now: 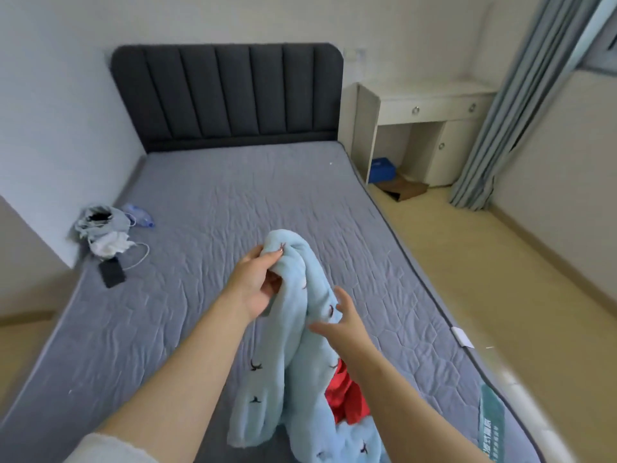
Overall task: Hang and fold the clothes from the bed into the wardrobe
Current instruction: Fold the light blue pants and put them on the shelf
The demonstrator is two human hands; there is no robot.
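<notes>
A light blue fleece garment (293, 329) with small dark embroidered marks hangs lifted above the grey mattress (217, 212). My left hand (258, 282) grips its upper end, fingers curled round the fabric. My right hand (340, 322) is spread with straight fingers against the garment's right side, lower down. A red garment (345, 396) lies on the bed under the blue one, partly hidden by it and by my right forearm. No wardrobe is in view.
A small heap of grey and white cloth (103, 232), a clear plastic bottle (140, 217), a white cable and a black phone (112, 273) lie at the bed's left edge. A dark headboard (227, 95) stands behind. A white desk (424, 128), curtain and wooden floor are to the right.
</notes>
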